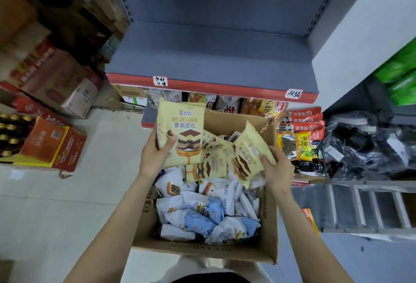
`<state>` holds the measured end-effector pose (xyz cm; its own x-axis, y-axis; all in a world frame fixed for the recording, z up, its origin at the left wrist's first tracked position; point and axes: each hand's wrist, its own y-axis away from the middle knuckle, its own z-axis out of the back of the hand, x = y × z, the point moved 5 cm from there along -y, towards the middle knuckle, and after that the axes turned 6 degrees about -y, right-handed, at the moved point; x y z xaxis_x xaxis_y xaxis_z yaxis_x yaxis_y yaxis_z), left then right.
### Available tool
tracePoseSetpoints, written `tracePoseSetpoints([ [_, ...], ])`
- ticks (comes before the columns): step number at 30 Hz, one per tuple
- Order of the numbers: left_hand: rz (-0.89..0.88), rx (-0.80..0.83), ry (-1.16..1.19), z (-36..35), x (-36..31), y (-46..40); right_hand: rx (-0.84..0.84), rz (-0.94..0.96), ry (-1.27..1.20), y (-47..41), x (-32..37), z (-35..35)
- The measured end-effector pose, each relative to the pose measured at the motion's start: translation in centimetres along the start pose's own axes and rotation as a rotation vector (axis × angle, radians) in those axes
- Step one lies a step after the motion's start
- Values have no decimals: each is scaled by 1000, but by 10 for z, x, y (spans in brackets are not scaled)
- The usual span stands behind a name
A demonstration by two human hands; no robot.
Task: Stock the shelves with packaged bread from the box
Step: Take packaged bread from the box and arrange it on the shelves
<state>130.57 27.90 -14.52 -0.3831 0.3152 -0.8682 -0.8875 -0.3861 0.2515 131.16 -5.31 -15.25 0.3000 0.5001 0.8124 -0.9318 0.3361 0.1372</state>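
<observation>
An open cardboard box (pixel 267 233) stands on the floor below me, filled with several white and blue bread packs (pixel 202 210) and yellow mousse bread packs (pixel 206 166). My left hand (pixel 157 149) grips a yellow mousse bread pack (pixel 183 129) upright above the box's far left corner, thumb on its front. My right hand (pixel 275 166) holds a second yellow mousse bread pack (pixel 247 156), tilted, over the box's right side. Ahead is a grey shelf (pixel 213 57) with a red front edge, bare on top.
Below the grey shelf a lower shelf holds assorted snack packs (pixel 247 104). Red and yellow seasoning packets (pixel 301 134) lie right of the box, with black plastic-wrapped goods (pixel 364 145) and a metal ladder (pixel 369 206) beyond. Cartons (pixel 51 80) and a crate of bottles (pixel 13 134) stand left.
</observation>
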Motion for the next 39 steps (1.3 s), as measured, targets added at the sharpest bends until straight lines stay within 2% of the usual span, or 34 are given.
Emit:
tracePoseSetpoints([
  [7, -290, -72, 120, 39, -128, -10, -55, 397, -160, -24, 144, 94],
  [12, -519, -143, 70, 71, -229, -7, 55, 607, -130, -39, 243, 140],
  [17, -693, -197, 100, 101, -307, -3, 80, 754, -115, -53, 315, 181],
  [23, -795, -231, 205, 121, -381, -11, 202, 768, -400, -59, 381, 222],
  [28, -911, -211, 171, 132, -440, -31, 138, 809, -586, -82, 441, 249],
  [32, -997, -332, 46, 143, -474, -63, 109, 821, -667, -116, 483, 257],
  [36, -909, -349, 23, 137, -494, -101, 86, 825, -657, -152, 514, 245],
  [39, -838, -343, -148, 117, -509, -133, -1, 830, -663, -178, 529, 242],
])
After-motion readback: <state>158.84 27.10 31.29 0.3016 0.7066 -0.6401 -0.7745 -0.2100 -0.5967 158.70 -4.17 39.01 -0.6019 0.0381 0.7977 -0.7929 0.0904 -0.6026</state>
